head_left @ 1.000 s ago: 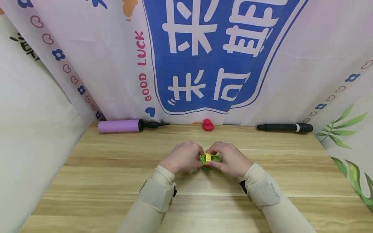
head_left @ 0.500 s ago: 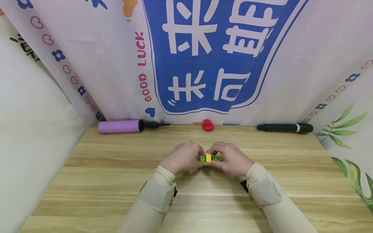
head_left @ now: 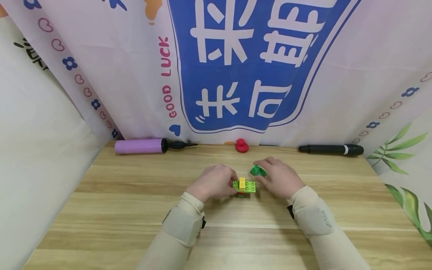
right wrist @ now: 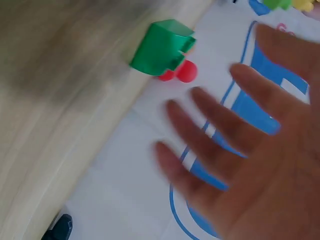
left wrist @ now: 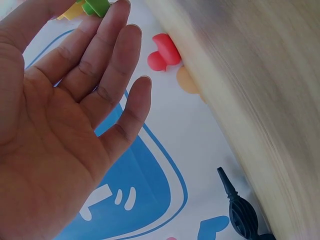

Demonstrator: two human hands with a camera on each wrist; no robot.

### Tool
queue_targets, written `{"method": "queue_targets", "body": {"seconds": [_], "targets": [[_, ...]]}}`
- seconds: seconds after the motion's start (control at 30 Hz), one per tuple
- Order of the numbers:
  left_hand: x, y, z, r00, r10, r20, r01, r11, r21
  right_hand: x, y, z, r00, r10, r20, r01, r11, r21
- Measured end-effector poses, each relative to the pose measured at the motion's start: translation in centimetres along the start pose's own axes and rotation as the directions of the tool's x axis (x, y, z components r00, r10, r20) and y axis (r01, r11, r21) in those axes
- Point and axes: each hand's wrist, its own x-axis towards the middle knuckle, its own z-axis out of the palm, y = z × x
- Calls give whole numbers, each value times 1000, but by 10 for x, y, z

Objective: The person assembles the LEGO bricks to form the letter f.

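My left hand (head_left: 214, 182) pinches the left end of a toy brick build between thumb and fingers. A lime green brick (head_left: 250, 186) with studs forms its wide top, with a narrow yellow brick (head_left: 242, 183) across it. Red and darker green parts show underneath. Behind and to the right of the build, a dark green brick (head_left: 257, 171) sits on the table, one side curved in the right wrist view. Beside that brick is my right hand (head_left: 281, 178). In the right wrist view its blurred fingers (right wrist: 225, 125) are spread and apart from the brick.
Along the back of the wooden table (head_left: 135, 217) lie a purple pump (head_left: 140, 146), a black blower (head_left: 177, 144), a red rubber duck (head_left: 241, 146) and a black stick-shaped thing (head_left: 330, 150) with a white band. A printed cloth (head_left: 135, 75) hangs behind them.
My right hand has left the brick build and moved right and back, to the dark green brick that came into sight. My left hand stays on the build.
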Motion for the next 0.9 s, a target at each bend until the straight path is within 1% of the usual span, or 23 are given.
{"method": "queue_targets", "body": {"seconds": [0.07,0.1,0.17,0.4,0.53,0.63,0.7,0.8,0.87,0.9], "targets": [[0,0,0,1000,-3,1,3,1000,0,0,2,4,997,17,71,-12,998,-63],[-1,0,0,1000,-4,1,4,1000,-1,0,2,5,994,28,102,-20,997,-77],[-1,0,-1,1000,-5,2,5,1000,-4,-1,2,7,990,39,135,-28,996,-87],[-1,1,-1,1000,0,1,0,1000,-12,0,-1,6,986,55,160,-41,995,-91],[-2,1,-1,1000,-3,0,3,1000,-14,2,0,6,986,39,165,-21,994,-108],[-2,1,-1,1000,-3,-2,3,1000,-12,2,1,6,988,36,147,-20,994,-111],[-2,0,-1,1000,2,-6,-2,1000,-6,2,3,4,993,33,112,-22,996,-92],[-2,0,-1,1000,8,-8,-8,1000,-3,1,2,-1,999,21,39,-21,1000,2],[-1,0,-1,1000,12,-10,-12,1000,-6,0,-1,-6,999,-27,-22,29,995,90],[-1,-1,0,1000,13,-10,-14,1000,-10,-1,-4,-8,997,-59,-50,66,988,138]]}}
